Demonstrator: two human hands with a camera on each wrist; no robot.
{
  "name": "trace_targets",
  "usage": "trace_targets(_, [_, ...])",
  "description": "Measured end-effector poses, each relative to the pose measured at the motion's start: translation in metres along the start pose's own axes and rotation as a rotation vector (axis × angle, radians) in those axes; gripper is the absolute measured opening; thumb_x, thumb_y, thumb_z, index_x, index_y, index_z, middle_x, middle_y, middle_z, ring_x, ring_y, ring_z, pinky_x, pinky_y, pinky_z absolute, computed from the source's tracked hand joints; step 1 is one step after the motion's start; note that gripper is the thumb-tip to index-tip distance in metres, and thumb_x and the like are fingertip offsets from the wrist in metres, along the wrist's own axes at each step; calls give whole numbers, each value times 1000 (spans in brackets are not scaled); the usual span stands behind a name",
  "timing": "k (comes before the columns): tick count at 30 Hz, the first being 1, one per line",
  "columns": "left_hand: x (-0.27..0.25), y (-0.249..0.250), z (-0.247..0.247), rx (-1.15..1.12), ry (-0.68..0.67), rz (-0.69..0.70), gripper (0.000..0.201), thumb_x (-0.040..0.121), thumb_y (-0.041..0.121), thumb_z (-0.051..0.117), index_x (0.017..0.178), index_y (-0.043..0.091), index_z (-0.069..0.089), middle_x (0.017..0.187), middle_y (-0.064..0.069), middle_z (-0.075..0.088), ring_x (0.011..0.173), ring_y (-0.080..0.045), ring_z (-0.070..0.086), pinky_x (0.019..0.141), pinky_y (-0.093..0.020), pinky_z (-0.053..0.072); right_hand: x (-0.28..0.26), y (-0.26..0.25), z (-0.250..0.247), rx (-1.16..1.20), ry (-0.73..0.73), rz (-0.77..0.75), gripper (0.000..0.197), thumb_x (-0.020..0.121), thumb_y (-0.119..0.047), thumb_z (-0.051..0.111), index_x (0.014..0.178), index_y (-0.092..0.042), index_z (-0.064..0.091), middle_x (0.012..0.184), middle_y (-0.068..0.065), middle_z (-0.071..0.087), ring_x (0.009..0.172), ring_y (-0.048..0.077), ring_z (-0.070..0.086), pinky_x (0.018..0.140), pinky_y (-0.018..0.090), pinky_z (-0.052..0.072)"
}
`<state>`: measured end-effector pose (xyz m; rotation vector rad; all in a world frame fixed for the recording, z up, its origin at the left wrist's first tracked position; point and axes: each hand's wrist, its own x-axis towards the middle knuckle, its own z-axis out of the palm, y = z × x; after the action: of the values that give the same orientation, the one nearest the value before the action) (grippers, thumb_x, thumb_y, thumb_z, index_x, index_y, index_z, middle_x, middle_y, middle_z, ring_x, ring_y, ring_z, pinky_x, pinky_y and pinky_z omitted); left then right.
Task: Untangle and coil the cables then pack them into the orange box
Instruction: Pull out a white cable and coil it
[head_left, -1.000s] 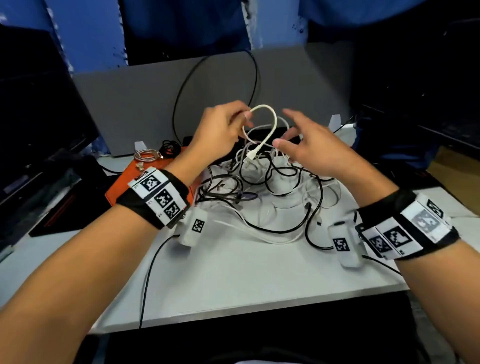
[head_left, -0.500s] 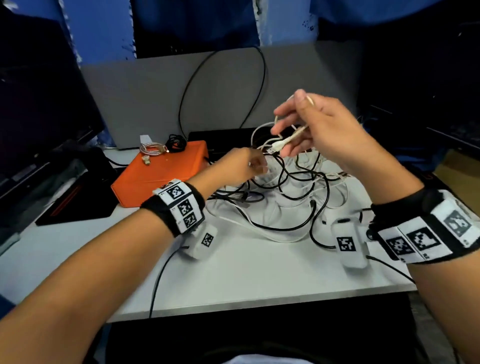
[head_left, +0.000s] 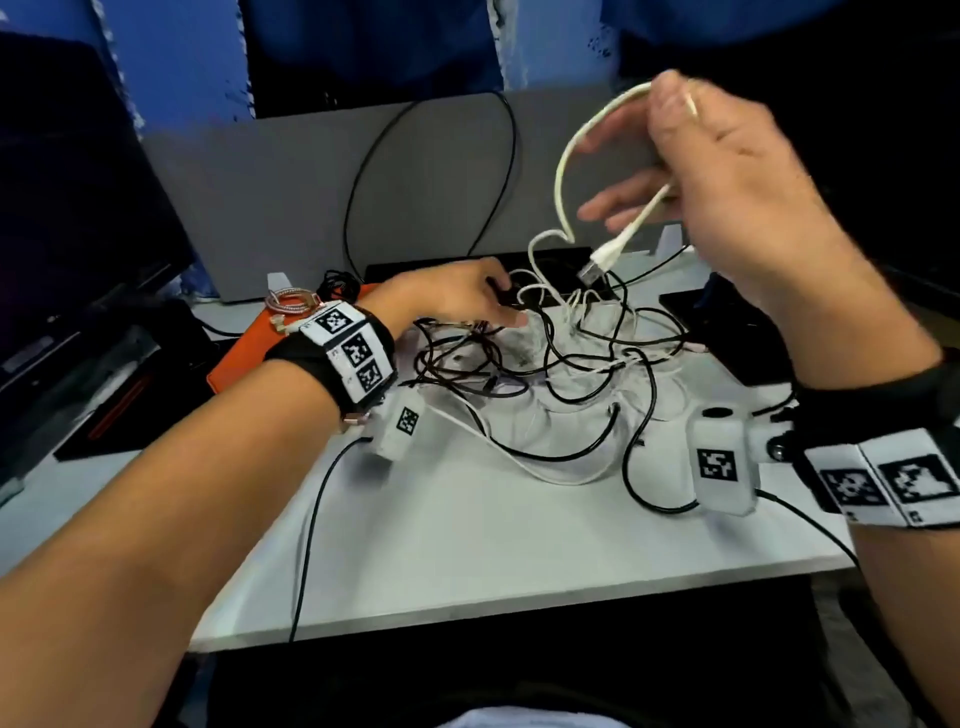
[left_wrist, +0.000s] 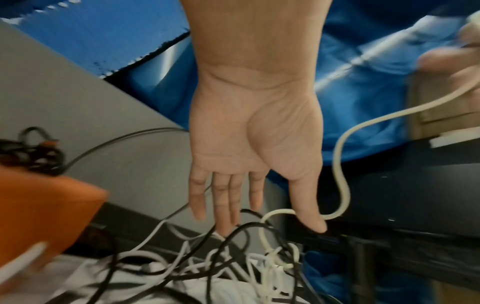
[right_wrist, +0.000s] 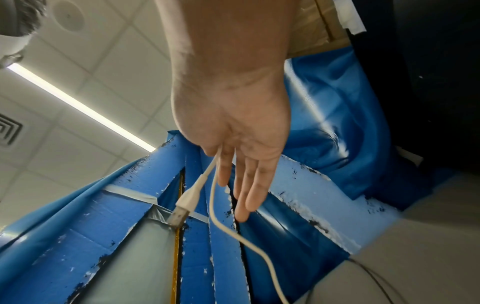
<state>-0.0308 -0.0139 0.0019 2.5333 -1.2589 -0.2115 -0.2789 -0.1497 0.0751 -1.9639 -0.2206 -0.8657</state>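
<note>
Right hand: raised above the far right of the table, grasping a white cable between thumb and forefinger; the other fingers hang loosely straight.
White cable: loops down from the right hand, its plug dangling; the rest runs into the tangle.
Left hand: low over the tangle, fingers relaxed and straight, holding nothing.
Tangle: black and white cables heaped mid-table.
Orange box: left of the tangle, lid shut, two coiled cables on top.

an office or lab: tiled ceiling with strip light, monitor, white desk.
</note>
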Motion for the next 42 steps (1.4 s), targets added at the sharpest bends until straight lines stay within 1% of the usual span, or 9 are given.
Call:
trace_targets(4, [-7, 35, -1, -24, 36, 218, 19, 89, 45, 75, 88, 42, 57, 90, 8, 65, 79, -7, 60, 78, -25, 50, -4, -3, 7, 57, -105, 73, 39, 113, -38, 30, 120, -21, 64, 121, 3, 73, 87, 32, 77, 85, 47, 61])
trace_targets(11, [1, 31, 20, -137, 124, 86, 19, 108, 23, 41, 105, 11, 55, 77, -4, 71, 55, -14, 65, 56, -32, 52, -10, -32, 3, 375, 8, -181, 39, 114, -26, 23, 102, -13, 57, 76, 4, 73, 71, 34, 70, 71, 45, 54])
trace_targets(15, [3, 21, 18, -319, 160, 16, 26, 110, 35, 32, 109, 14, 47, 93, -7, 77, 95, -29, 74, 79, -52, 59, -6, -29, -1, 517, 103, -138, 36, 112, -25, 33, 88, -13, 58, 61, -3, 47, 53, 14, 42, 55, 30, 38])
trace_targets(18, [3, 21, 5, -589, 245, -58, 30, 110, 42, 31, 115, 16, 47, 100, -9, 72, 109, -33, 70, 88, -51, 58, -6, -20, -5, 81, -59, 6, 42, 111, -39, 38, 86, -17, 63, 55, -1, 49, 48, 14, 41, 51, 26, 37])
trace_targets(24, [-9, 18, -35, -966, 279, -153, 45, 102, 55, 49, 118, 14, 58, 88, -12, 74, 95, -33, 76, 88, -48, 61, -6, 15, 4, -675, -543, 249, 34, 104, -51, 45, 108, -27, 69, 89, -6, 75, 86, 20, 70, 82, 41, 56])
trace_targets(28, [-30, 26, -49, -587, 121, -99, 49, 103, 57, 47, 79, 15, 53, 83, -20, 76, 71, -35, 75, 70, -39, 61, -3, 32, 18, -661, -533, 258, 55, 92, -68, 51, 132, -33, 62, 117, -10, 70, 109, 15, 65, 100, 42, 52])
trace_targets(33, [-46, 54, -51, -359, 161, 156, 58, 102, 55, 50, 69, 8, 51, 47, -5, 56, 42, -24, 55, 54, -29, 45, -4, 44, 45, -574, -377, 235, 68, 95, -62, 58, 152, -26, 44, 109, -9, 70, 94, 10, 65, 81, 31, 46])
trace_targets(37, [-60, 71, -46, -545, 49, 341, 44, 106, 41, 51, 86, 2, 57, 55, -8, 49, 47, -21, 49, 54, -31, 45, -7, 49, 57, -453, -263, 152, 11, 99, -48, 60, 108, -42, 62, 85, 0, 72, 67, 13, 66, 69, 35, 55])
trace_targets(42, [-63, 59, -41, -900, 28, 314, 26, 101, 27, 57, 120, 10, 52, 83, -11, 61, 71, -27, 61, 72, -42, 56, -1, 55, 52, -311, -136, 151, 26, 106, -30, 54, 84, -24, 65, 69, -3, 71, 51, 8, 62, 57, 24, 46])
